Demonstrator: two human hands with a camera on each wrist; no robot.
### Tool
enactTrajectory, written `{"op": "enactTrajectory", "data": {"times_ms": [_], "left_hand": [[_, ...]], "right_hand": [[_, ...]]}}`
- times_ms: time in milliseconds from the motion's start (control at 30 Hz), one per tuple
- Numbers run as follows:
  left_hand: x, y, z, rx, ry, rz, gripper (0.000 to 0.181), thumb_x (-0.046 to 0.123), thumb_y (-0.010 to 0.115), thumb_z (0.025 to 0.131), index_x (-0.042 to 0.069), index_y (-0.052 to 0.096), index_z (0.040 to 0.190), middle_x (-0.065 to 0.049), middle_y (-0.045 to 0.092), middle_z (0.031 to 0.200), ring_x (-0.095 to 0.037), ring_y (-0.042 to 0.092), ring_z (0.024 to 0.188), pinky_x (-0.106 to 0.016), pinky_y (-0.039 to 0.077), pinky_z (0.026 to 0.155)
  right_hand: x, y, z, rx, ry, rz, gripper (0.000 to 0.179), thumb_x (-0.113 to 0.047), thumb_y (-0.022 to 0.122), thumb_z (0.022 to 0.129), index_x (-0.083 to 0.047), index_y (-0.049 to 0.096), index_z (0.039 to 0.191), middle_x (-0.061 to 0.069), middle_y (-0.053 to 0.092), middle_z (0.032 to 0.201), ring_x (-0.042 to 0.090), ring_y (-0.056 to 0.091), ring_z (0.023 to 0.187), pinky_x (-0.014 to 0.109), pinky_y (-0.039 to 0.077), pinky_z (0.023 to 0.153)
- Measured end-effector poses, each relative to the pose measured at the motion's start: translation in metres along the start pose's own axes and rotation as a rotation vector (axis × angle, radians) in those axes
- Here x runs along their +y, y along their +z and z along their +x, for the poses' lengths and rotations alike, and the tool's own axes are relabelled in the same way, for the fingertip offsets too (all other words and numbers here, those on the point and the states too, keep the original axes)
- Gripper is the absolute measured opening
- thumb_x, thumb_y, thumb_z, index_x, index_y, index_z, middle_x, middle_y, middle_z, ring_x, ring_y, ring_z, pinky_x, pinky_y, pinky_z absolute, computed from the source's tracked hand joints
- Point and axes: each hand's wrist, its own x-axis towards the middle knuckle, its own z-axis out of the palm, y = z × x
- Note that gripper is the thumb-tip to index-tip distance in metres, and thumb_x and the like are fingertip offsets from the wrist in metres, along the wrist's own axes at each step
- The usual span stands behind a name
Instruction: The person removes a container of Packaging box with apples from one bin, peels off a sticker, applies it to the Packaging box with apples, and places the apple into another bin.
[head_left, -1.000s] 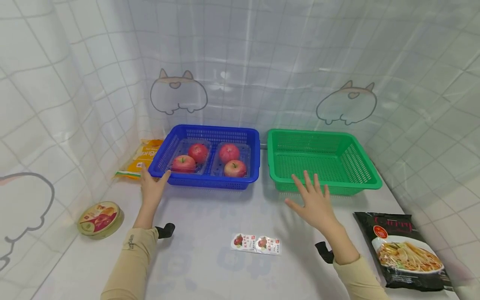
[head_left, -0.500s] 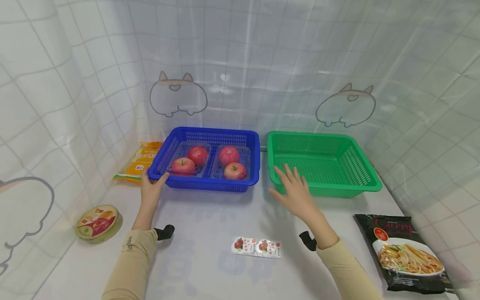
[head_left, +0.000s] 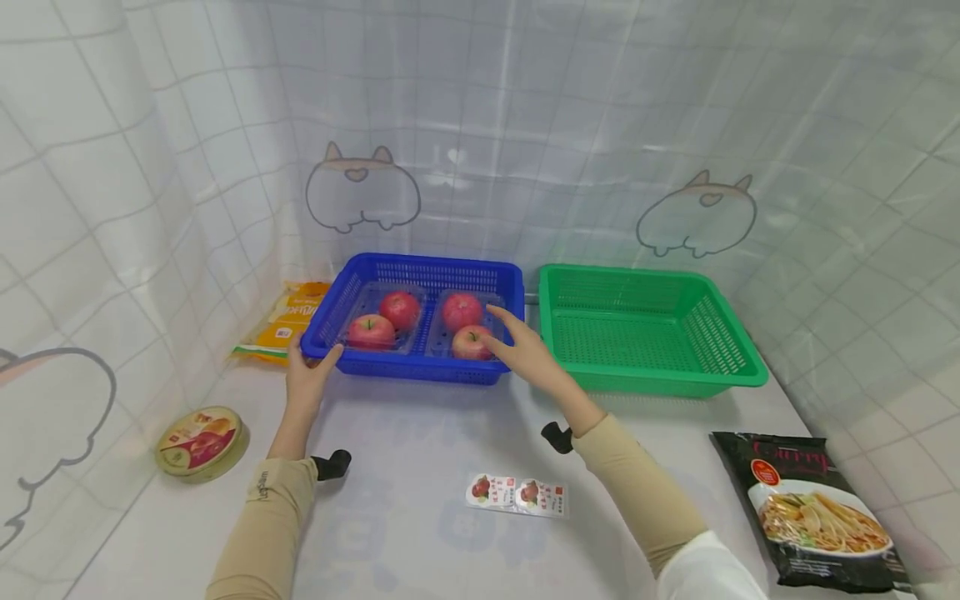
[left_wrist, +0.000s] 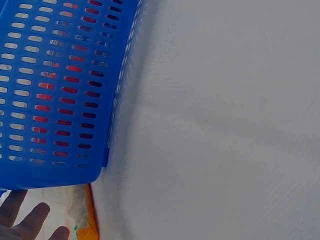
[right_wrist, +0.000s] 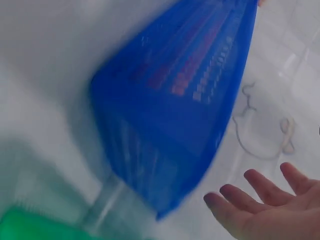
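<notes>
In the head view a blue basket [head_left: 420, 364] holds two clear plastic boxes of red apples, a left box [head_left: 414, 337] and a right box [head_left: 437, 350]. My left hand [head_left: 305, 379] grips the basket's near left corner, thumb at the front rim and fingers along the left side. Several of those fingertips [left_wrist: 37, 215] show past the rim in the left wrist view. Over the basket's right side hangs my right hand [head_left: 525, 350], thumb and fingers apart above the right box. Its spread fingers [right_wrist: 260, 187] have nothing between them in the right wrist view.
A green basket [head_left: 637, 379] stands just right of the blue one. An orange packet [head_left: 288, 321] lies at the far left, with a round tin [head_left: 202, 443] nearer. Two apple labels [head_left: 517, 495] lie front centre; a black noodle packet [head_left: 813, 508] is at the right.
My right hand has moved left from the green basket's front edge to over the right apple box. The left hand stays at the blue basket's corner.
</notes>
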Motion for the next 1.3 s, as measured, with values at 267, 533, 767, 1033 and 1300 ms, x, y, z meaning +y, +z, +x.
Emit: {"op": "enactTrajectory", "data": {"times_ms": [267, 533, 767, 1033, 1300], "left_hand": [[-0.004, -0.001, 0.000, -0.011, 0.023, -0.004, 0.086, 0.038, 0.059, 0.088, 0.016, 0.002, 0.149, -0.014, 0.025, 0.149, -0.030, 0.032, 0.130, -0.043, 0.028, 0.108], [-0.010, -0.002, -0.005, -0.016, 0.000, 0.008, 0.088, 0.044, 0.058, 0.087, 0.020, -0.001, 0.149, -0.014, 0.025, 0.149, -0.031, 0.031, 0.130, -0.045, 0.028, 0.107], [-0.010, -0.001, -0.002, -0.016, 0.004, 0.021, 0.087, 0.044, 0.059, 0.087, 0.023, 0.002, 0.149, -0.014, 0.028, 0.147, -0.030, 0.034, 0.128, -0.044, 0.030, 0.106], [-0.010, -0.002, 0.000, -0.001, 0.007, 0.020, 0.085, 0.043, 0.059, 0.088, 0.022, 0.003, 0.149, -0.013, 0.027, 0.148, -0.031, 0.033, 0.129, -0.046, 0.030, 0.106], [-0.012, 0.000, -0.002, -0.014, 0.019, 0.021, 0.085, 0.042, 0.059, 0.088, 0.021, 0.004, 0.149, -0.016, 0.029, 0.147, -0.032, 0.035, 0.126, -0.046, 0.032, 0.105]], "right_hand": [[-0.009, 0.032, 0.036, 0.064, 0.134, 0.110, 0.062, -0.032, 0.054, 0.091, -0.011, 0.031, 0.144, 0.013, 0.033, 0.146, 0.031, 0.027, 0.135, 0.051, 0.028, 0.105], [-0.004, 0.056, 0.057, 0.175, 0.278, 0.004, 0.063, -0.028, 0.054, 0.088, -0.014, 0.030, 0.145, 0.024, 0.023, 0.147, 0.046, 0.020, 0.132, 0.061, 0.025, 0.102], [0.000, 0.057, 0.067, 0.221, 0.317, -0.058, 0.064, -0.029, 0.055, 0.087, -0.016, 0.030, 0.145, 0.021, 0.018, 0.150, 0.045, 0.024, 0.132, 0.062, 0.030, 0.098], [-0.002, 0.060, 0.076, 0.220, 0.349, -0.083, 0.063, -0.029, 0.055, 0.088, -0.017, 0.030, 0.145, 0.020, 0.019, 0.150, 0.045, 0.026, 0.130, 0.063, 0.028, 0.098], [0.017, 0.064, 0.088, 0.240, 0.483, 0.208, 0.075, -0.024, 0.056, 0.085, -0.015, 0.017, 0.148, 0.024, 0.009, 0.151, 0.045, 0.011, 0.135, 0.059, 0.023, 0.104]]}}
